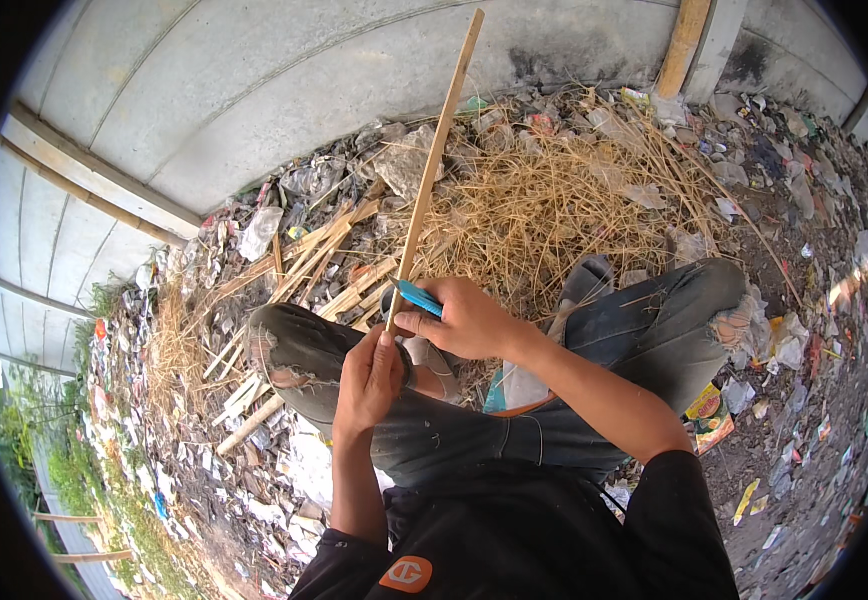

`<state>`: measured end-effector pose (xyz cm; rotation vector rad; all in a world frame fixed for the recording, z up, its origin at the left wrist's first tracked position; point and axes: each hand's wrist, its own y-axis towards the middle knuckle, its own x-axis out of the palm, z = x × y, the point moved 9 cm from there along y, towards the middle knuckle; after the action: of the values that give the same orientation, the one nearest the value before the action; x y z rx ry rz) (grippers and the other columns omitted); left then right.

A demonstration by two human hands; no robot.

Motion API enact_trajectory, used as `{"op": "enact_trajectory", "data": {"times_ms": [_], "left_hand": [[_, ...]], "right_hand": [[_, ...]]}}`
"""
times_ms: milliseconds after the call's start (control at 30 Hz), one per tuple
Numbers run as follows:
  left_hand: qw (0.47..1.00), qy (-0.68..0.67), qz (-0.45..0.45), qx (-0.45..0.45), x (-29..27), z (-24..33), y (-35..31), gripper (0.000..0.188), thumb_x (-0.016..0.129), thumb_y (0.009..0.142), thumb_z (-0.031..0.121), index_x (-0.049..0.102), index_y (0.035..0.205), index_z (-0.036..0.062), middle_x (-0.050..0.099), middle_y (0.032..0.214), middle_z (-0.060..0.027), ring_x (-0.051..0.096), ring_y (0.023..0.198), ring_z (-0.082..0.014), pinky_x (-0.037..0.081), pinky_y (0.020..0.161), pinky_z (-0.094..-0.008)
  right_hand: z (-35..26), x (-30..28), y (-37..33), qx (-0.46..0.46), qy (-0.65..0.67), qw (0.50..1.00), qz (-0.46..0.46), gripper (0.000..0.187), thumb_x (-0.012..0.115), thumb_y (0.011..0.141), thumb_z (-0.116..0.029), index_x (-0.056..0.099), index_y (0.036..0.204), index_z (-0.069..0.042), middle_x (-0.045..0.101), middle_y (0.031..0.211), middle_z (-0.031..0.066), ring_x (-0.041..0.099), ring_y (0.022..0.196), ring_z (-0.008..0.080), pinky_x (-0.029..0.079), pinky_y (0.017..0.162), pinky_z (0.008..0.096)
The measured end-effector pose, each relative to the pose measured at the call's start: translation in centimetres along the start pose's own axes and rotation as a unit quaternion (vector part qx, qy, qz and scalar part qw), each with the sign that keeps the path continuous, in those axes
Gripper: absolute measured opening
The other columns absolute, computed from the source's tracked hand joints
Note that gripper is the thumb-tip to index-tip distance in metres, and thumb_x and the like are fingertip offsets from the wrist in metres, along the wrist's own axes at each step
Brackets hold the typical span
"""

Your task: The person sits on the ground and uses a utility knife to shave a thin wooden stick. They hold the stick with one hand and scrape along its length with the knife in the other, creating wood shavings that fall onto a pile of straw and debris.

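Bamboo, a long thin strip [432, 165], rises from my left hand [369, 380], whose grip is clamped around its lower end above my knee. My right hand [469, 320] has its grip closed on a blue-handled knife [417, 297], pressed against the strip. Dry straw [544, 200] and split offcuts [329, 260] lie beyond.

I had a single view, from a fisheye camera worn on the head, and it looked steeply down over the lap at close range; the concrete wall [254, 90] curved along the top, and a dark rim ringed the picture.
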<state>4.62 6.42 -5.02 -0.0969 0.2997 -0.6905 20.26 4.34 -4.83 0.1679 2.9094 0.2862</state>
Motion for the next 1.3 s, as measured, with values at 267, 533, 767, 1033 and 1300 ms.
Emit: {"op": "enact_trajectory", "data": {"times_ms": [267, 533, 767, 1033, 1300], "left_hand": [[0.997, -0.032, -0.053, -0.040, 0.7, -0.6, -0.5, 0.049, 0.039, 0.117, 0.038, 0.065, 0.126, -0.0023, 0.053, 0.068, 0.0020, 0.047, 0.054, -0.0052, 0.037, 0.049, -0.0239], [0.999, 0.015, 0.019, 0.041, 0.6, 0.7, -1.9, 0.039, 0.063, 0.107, 0.014, 0.059, 0.140, -0.0065, 0.062, 0.081, 0.0003, 0.055, 0.066, -0.0042, 0.044, 0.057, -0.0213], [0.999, -0.012, -0.002, 0.048, 0.4, 0.9, -1.7, 0.045, 0.055, 0.110, 0.015, 0.053, 0.149, -0.0084, 0.054, 0.082, 0.0041, 0.046, 0.070, -0.0033, 0.038, 0.063, -0.0205], [0.998, 0.016, -0.009, 0.068, 0.9, 1.6, -1.6, 0.046, 0.051, 0.112, 0.019, 0.054, 0.149, -0.0076, 0.048, 0.073, 0.0051, 0.040, 0.063, -0.0022, 0.032, 0.057, -0.0211], [0.985, 0.118, 0.083, 0.094, -0.9, 2.1, -1.1, 0.041, 0.057, 0.108, 0.009, 0.056, 0.145, -0.0103, 0.065, 0.092, -0.0019, 0.054, 0.082, -0.0065, 0.047, 0.073, -0.0239]], "right_hand": [[0.2, -0.8, 0.1, 0.087, 0.125, 0.988, 0.007, 0.034, 0.076, 0.100, -0.035, 0.076, 0.097, -0.001, 0.063, 0.071, -0.0019, 0.052, 0.065, 0.0078, 0.043, 0.059, 0.0313], [-0.3, -5.2, 0.5, 0.084, 0.117, 0.981, 0.130, 0.038, 0.080, 0.097, -0.037, 0.077, 0.082, -0.001, 0.055, 0.061, -0.0050, 0.045, 0.058, 0.0057, 0.036, 0.052, 0.0308], [0.9, -4.4, 0.7, 0.042, 0.150, 0.984, 0.082, 0.034, 0.086, 0.092, -0.038, 0.081, 0.090, -0.004, 0.046, 0.061, -0.0085, 0.039, 0.059, 0.0055, 0.031, 0.054, 0.0291], [0.2, -4.5, 0.8, 0.038, 0.183, 0.981, 0.057, 0.032, 0.087, 0.091, -0.037, 0.083, 0.094, -0.005, 0.049, 0.063, -0.0086, 0.039, 0.062, 0.0046, 0.030, 0.056, 0.0287], [-2.4, -2.9, -0.5, 0.040, -0.161, 0.986, 0.012, 0.058, 0.051, 0.106, -0.056, 0.071, 0.101, -0.002, 0.068, 0.069, 0.0177, 0.071, 0.070, 0.0397, 0.054, 0.067, 0.0479]]}}
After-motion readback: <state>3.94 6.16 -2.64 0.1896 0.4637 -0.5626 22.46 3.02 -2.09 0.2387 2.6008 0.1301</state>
